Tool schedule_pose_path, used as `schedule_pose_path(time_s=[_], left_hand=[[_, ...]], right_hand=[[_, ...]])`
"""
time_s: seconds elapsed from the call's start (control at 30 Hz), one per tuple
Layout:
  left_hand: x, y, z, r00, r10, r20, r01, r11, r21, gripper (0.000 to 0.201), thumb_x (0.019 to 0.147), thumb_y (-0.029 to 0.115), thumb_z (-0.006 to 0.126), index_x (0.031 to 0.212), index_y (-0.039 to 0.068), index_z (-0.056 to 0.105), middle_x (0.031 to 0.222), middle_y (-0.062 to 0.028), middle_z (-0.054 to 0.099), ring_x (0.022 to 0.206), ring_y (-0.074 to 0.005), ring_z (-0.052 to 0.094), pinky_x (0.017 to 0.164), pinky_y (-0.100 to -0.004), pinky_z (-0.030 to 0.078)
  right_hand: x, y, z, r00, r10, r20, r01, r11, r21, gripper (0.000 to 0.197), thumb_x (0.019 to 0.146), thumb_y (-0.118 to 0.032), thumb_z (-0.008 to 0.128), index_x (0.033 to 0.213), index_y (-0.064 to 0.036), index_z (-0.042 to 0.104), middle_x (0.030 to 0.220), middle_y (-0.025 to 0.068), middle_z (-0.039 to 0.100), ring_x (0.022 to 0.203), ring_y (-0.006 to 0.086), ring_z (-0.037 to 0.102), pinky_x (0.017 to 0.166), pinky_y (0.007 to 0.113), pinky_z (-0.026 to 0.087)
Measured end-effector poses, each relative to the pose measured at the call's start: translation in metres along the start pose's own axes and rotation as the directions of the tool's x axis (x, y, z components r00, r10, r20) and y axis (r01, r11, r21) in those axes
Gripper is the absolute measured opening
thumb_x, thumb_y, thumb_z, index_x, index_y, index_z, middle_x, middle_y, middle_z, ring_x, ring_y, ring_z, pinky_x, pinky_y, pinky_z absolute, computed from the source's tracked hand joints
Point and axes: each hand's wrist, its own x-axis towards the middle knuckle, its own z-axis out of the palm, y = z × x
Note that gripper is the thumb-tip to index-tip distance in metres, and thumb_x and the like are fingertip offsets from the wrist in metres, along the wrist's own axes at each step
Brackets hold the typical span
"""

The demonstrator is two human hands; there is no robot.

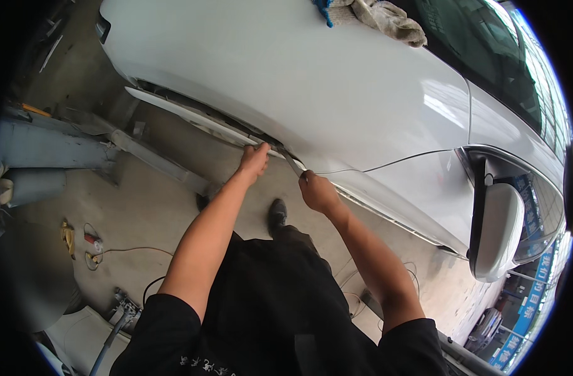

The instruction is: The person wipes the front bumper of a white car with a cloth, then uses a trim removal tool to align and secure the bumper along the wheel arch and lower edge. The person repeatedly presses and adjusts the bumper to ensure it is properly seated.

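Note:
A white car (286, 69) fills the upper part of the head view. Along its lower edge a long white trim strip (186, 114) stands away from the body, leaving a dark gap. My left hand (255, 161) is closed, its fingers curled round the strip's edge near the gap's right end. Just right of it, my right hand (319, 191) is closed round a flat, grey, pry-bar-like tool (293, 163). That tool slants up and left, its far end at the gap beside the strip. How deep the tip goes is hidden.
Fabric work gloves (390, 22) lie on the car's upper surface. A side mirror (499, 232) juts out at right. Grey lift metalwork (54, 144) stands at left, its arm (155, 156) reaching inward. A cable (136, 250) and a red-and-grey tool (93, 239) lie on the floor.

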Motion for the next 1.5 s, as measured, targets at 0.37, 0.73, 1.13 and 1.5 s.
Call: schedule_pose_path(time_s=[0.37, 0.73, 1.13, 1.5], left_hand=[[0.001, -0.003, 0.0, 1.0, 0.021, -0.024, -0.022, 0.999, -0.04, 0.021, 0.08, 0.024, 0.056, 0.078, 0.011, 0.04, 0.06, 0.0016, 0.041, 0.045, -0.0066, 0.037, 0.035, -0.022, 0.024], [0.002, -0.009, -0.001, 1.0, 0.017, 0.007, -0.016, 0.999, -0.052, 0.026, 0.081, 0.026, 0.057, 0.068, 0.011, 0.041, 0.056, 0.0026, 0.042, 0.042, -0.0079, 0.039, 0.035, -0.024, 0.026], [0.008, -0.018, -0.008, 0.991, -0.038, 0.126, 0.066, 0.973, -0.223, 0.02, 0.083, 0.019, 0.056, 0.089, 0.013, 0.038, 0.058, 0.0047, 0.036, 0.042, -0.0044, 0.033, 0.034, -0.0217, 0.024], [0.003, -0.008, 0.0, 0.991, -0.046, 0.126, 0.081, 0.954, -0.289, 0.019, 0.082, 0.015, 0.053, 0.094, 0.011, 0.039, 0.06, 0.0059, 0.037, 0.045, -0.0036, 0.034, 0.039, -0.0207, 0.028]], right_hand=[[0.022, 0.0, -0.001, 0.997, -0.074, 0.009, 0.072, 0.992, 0.106, 0.03, 0.088, -0.023, 0.04, 0.088, 0.0022, 0.057, 0.086, 0.0285, 0.058, 0.086, 0.0458, 0.053, 0.078, 0.05, 0.041], [0.024, -0.044, -0.026, 0.94, 0.118, 0.319, -0.154, 0.984, 0.089, 0.022, 0.085, -0.013, 0.04, 0.082, 0.0014, 0.056, 0.073, 0.0232, 0.059, 0.061, 0.0376, 0.06, 0.055, 0.046, 0.049], [0.048, -0.033, 0.0, 0.92, -0.125, 0.371, 0.182, 0.976, -0.122, 0.023, 0.085, -0.011, 0.035, 0.095, 0.0027, 0.051, 0.075, 0.0238, 0.057, 0.056, 0.037, 0.06, 0.042, 0.044, 0.049], [0.07, -0.057, -0.022, 0.826, 0.112, 0.553, 0.217, 0.841, -0.495, 0.013, 0.075, -0.008, 0.056, 0.077, -0.0013, 0.066, 0.087, 0.0189, 0.064, 0.081, 0.035, 0.063, 0.066, 0.04, 0.052]])
